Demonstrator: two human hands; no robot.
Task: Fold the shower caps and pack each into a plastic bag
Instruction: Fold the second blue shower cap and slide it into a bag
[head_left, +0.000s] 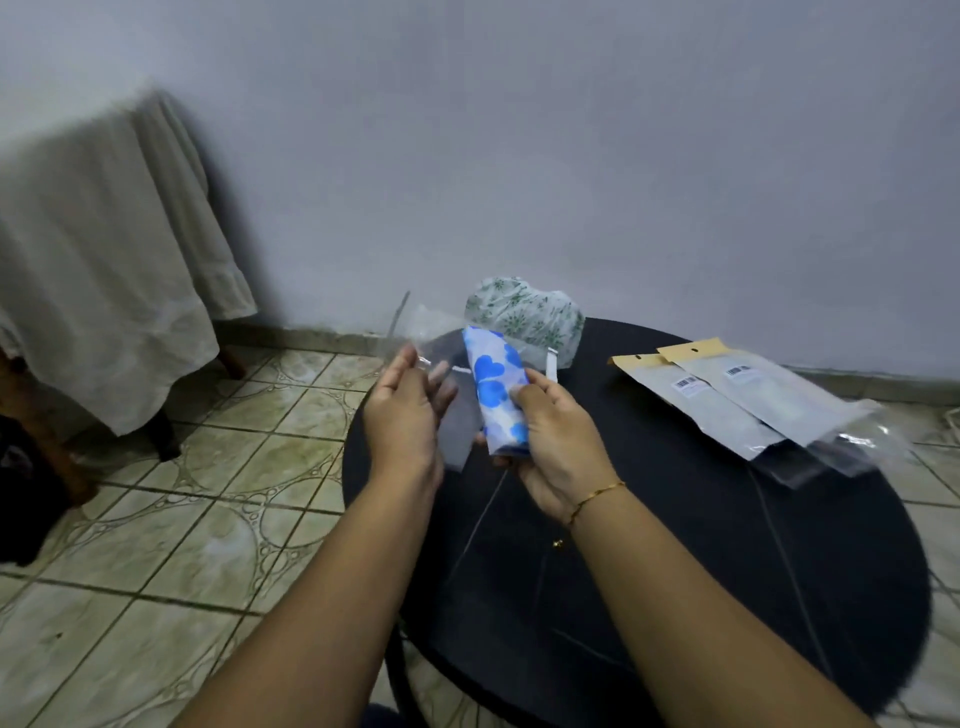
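Blue-print cap (496, 389) gripped in R hand (558, 441); L hand (402, 410) pinches clear bag (431, 338); packets (727, 400) nearby.

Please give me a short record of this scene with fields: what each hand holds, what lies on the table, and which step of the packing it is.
left hand: holds a clear plastic bag in the air
right hand: grips the folded blue shower cap
cap position: beside the bag; whether it has entered the bag cannot be told
table: round, dark
far edge of table: green patterned shower cap, not folded
right side of table: spare bags with barcode labels, lying overlapped
step: blue cap folded, likely about to go into the bag
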